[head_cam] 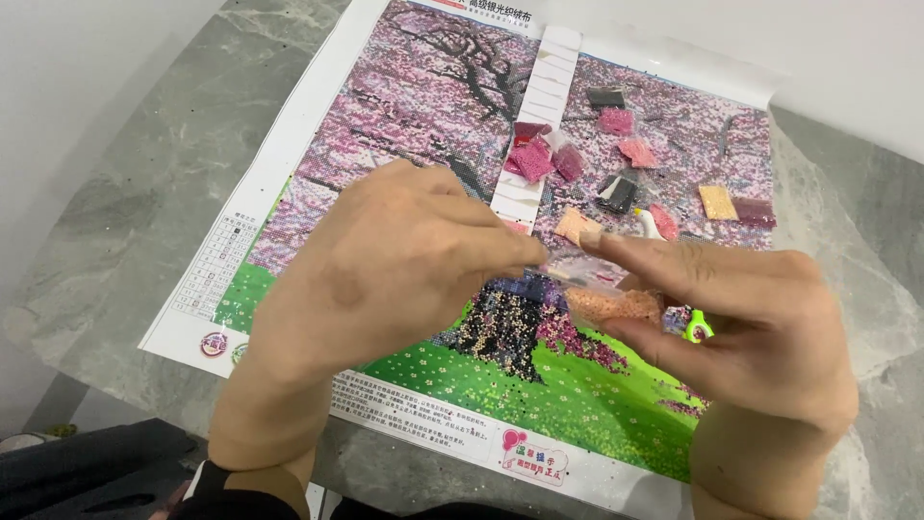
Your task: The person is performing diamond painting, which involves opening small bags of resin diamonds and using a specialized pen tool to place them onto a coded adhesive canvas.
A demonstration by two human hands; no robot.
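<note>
A diamond-painting canvas (pixel 404 106) of a pink blossom tree over green grass lies on a grey marble table (pixel 144 202). Both my hands hover over its middle. My left hand (pixel 385 270) and my right hand (pixel 741 318) pinch the top of a small clear plastic bag of orange beads (pixel 616 303) between their fingertips. A neon yellow-green pen or tool (pixel 698 327) sticks out under my right palm; I cannot tell whether that hand grips it.
Several small bags of pink, dark red, black and tan beads (pixel 626 154) lie scattered on the canvas's upper right. A white backing strip (pixel 544 116) runs down the canvas. A colour chart (pixel 217 260) is printed on the left margin. A white wall borders the table behind.
</note>
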